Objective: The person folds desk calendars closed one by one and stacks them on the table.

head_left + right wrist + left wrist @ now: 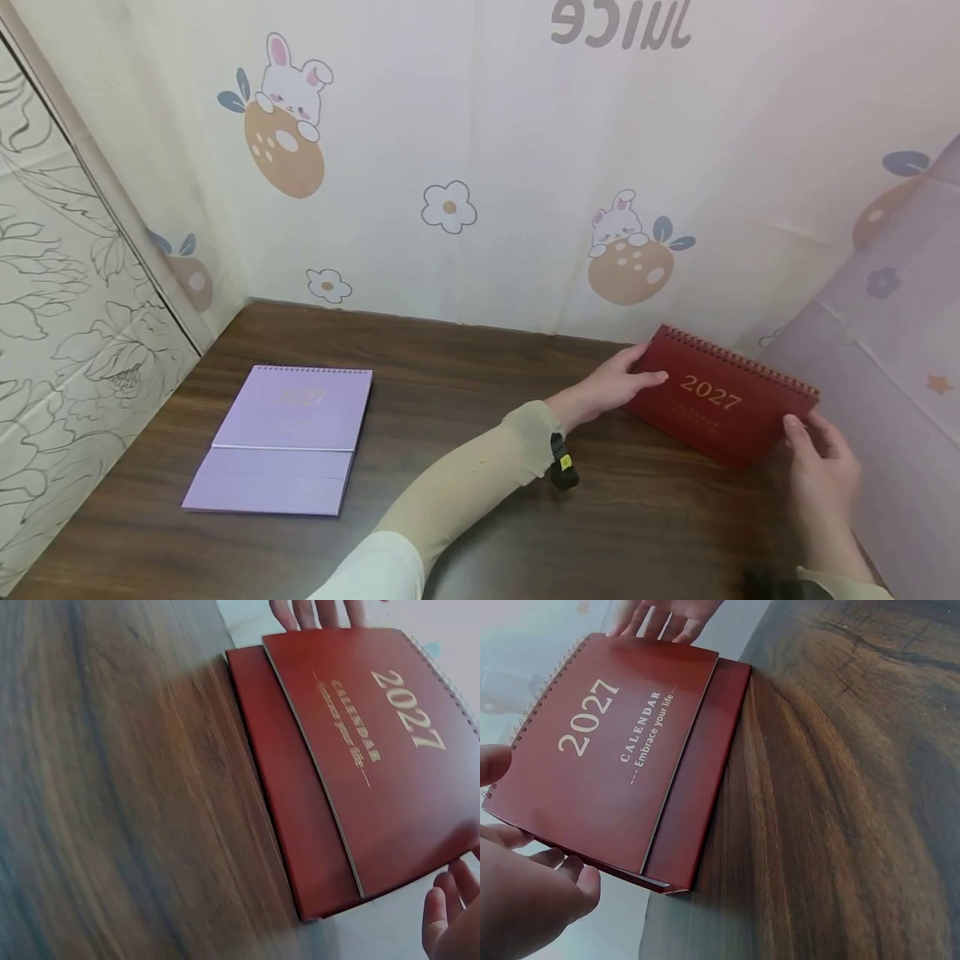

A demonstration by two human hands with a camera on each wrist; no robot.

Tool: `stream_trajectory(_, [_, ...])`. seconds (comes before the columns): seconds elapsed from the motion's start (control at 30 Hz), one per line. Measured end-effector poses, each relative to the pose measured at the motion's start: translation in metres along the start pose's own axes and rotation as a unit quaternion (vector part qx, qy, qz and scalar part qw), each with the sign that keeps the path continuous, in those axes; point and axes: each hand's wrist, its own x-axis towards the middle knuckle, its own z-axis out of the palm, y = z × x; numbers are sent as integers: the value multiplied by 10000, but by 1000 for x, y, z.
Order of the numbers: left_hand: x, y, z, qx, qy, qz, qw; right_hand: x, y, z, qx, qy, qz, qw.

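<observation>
A red 2027 desk calendar (712,400) with a spiral binding along its top stands tilted back at the right rear of the table. My left hand (609,385) holds its left edge, thumb toward the front cover and the other fingers behind. At the opposite edge, my right hand (823,475) grips the upper right corner between thumb and fingers. The left wrist view shows gold lettering on the cover (607,750) and a red base strip below it. Several fingers of the right hand (454,911) curl at the side edge in the right wrist view.
A purple 2027 desk calendar (281,442) lies flat and unfolded on the left of the dark wooden table (480,367). Behind the table hangs a pale curtain (465,125) with rabbit prints. Another curtain (900,375) borders the right side, close to my right hand.
</observation>
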Motion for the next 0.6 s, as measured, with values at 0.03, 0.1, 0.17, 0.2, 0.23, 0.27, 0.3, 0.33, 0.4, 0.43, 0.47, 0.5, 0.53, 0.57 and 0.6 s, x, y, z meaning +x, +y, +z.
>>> stream_trajectory(0.03, [0, 0, 0, 25, -22, 3, 10000, -1, 1, 1, -50, 17, -40, 10000])
stream_trajectory(0.1, [0, 1, 1, 106, -11, -5, 9999, -2, 4, 3, -93, 81, -60, 9999])
stream_trajectory(0.17, [-1, 1, 1, 173, 35, -49, 9998, -1, 5, 2, -43, 141, 42, 9999])
stream_trajectory(0.2, [-1, 1, 0, 188, 47, -71, 9998, 0, 5, 2, -28, 174, 82, 9998])
stream_trajectory(0.23, [-2, 1, 0, 211, 57, -96, 9997, 2, 6, 1, 13, 202, 105, 9997])
stream_trajectory(0.27, [-2, 1, 0, 231, 59, -119, 9996, 3, 7, 0, 71, 242, 141, 9996])
stream_trajectory(0.3, [-2, 2, -1, 232, 50, -147, 9996, 4, 7, -1, 103, 272, 175, 9994])
stream_trajectory(0.33, [-3, 2, -1, 244, 54, -166, 9995, 5, 7, -1, 127, 302, 170, 9993])
stream_trajectory(0.4, [-3, 3, 0, 260, 60, -193, 9995, 7, 7, -1, 112, 386, 176, 9990])
stream_trajectory(0.43, [-4, 4, 0, 261, 62, -199, 9994, 7, 6, 0, 114, 415, 188, 9989])
stream_trajectory(0.47, [-4, 4, -1, 256, 63, -200, 9995, 6, 5, 0, 104, 427, 209, 9988])
stream_trajectory(0.5, [-4, 5, -1, 261, 57, -201, 9994, 6, 4, 0, 99, 427, 197, 9988])
stream_trajectory(0.53, [-5, 5, -1, 281, 47, -198, 9994, 5, 3, 1, 151, 451, 227, 9986])
stream_trajectory(0.57, [-6, 6, -2, 297, 32, -203, 9993, 4, 2, 2, 179, 465, 254, 9984])
stream_trajectory(0.6, [-7, 7, -3, 320, 25, -200, 9993, 3, 1, 2, 299, 440, 259, 9982])
